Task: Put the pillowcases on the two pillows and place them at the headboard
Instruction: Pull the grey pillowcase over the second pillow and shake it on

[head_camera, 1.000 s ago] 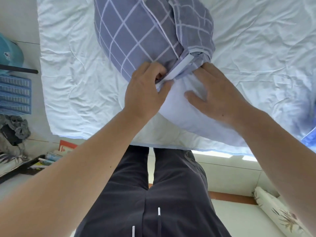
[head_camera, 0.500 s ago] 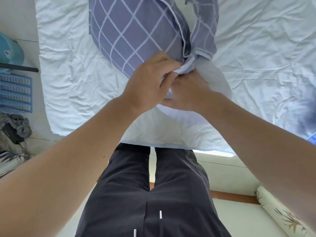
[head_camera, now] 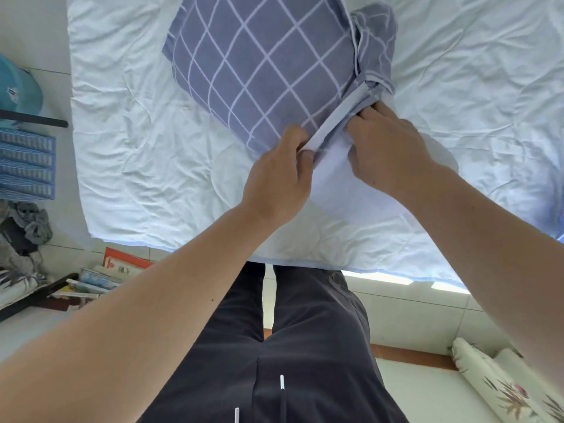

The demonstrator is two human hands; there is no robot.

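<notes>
The left hand [head_camera: 279,175] is pinching the pale hem of the grey-blue cotton pillowcase with a white grid pattern [head_camera: 262,65], thumb and curled forefinger closing on the fabric edge. The right hand [head_camera: 386,154] is curling its fingers into the bunched opening of the same pillowcase, gripping the cloth just beside the left hand. The plump white pillow [head_camera: 351,190] is sticking out of the opening beneath both hands, its far part already lying inside the case. Pillow and case are lying on the rumpled white quilted bedspread [head_camera: 146,154], near the edge of the bed where the person is standing in dark trousers [head_camera: 293,346]. A blue slatted plastic rack [head_camera: 26,166] and a teal cap [head_camera: 16,87] are sitting on the tiled floor at the left, with books [head_camera: 100,276] stacked by the bed's corner and a floral bolster [head_camera: 500,389] lying at the lower right
</notes>
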